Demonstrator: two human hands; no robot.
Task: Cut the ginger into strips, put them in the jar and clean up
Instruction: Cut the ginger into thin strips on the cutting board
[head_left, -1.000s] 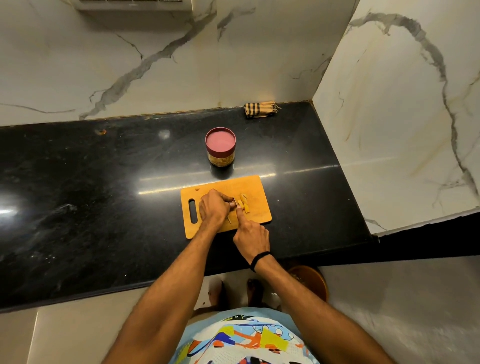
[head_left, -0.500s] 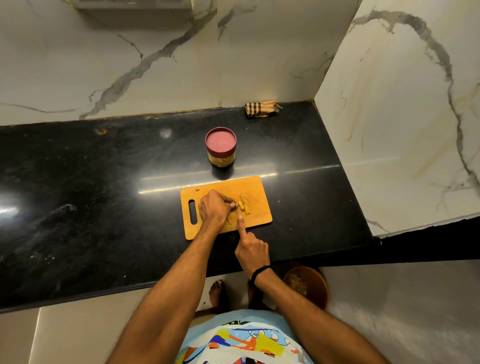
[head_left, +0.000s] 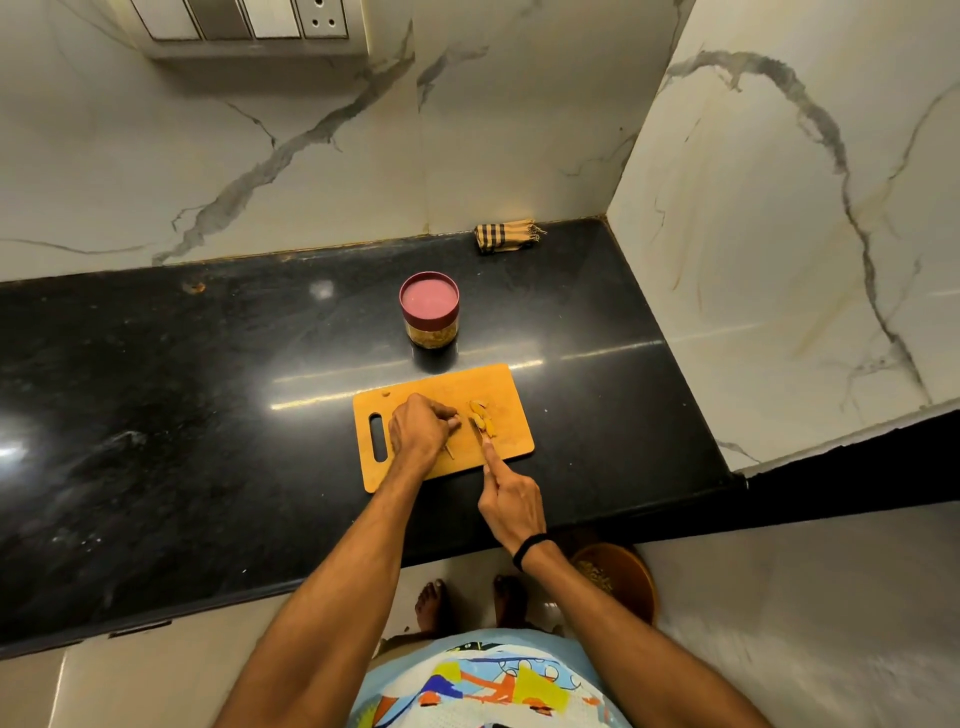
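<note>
An orange cutting board lies on the black counter. My left hand rests on the board with its fingers curled over a small piece of ginger, which is mostly hidden. A pile of yellow ginger strips sits to the right of it. My right hand grips a knife, index finger stretched along the blade's back, the tip beside the strips. One thin strip lies by my left wrist. The jar with a pink lid stands closed behind the board.
A striped folded cloth lies at the back corner of the counter. Marble walls close in the back and right. A brown bowl stands on the floor by my feet, under the counter edge.
My right hand has drawn the knife back toward the front edge and to the right, away from my left hand. The cut strips now lie apart from the held piece.
</note>
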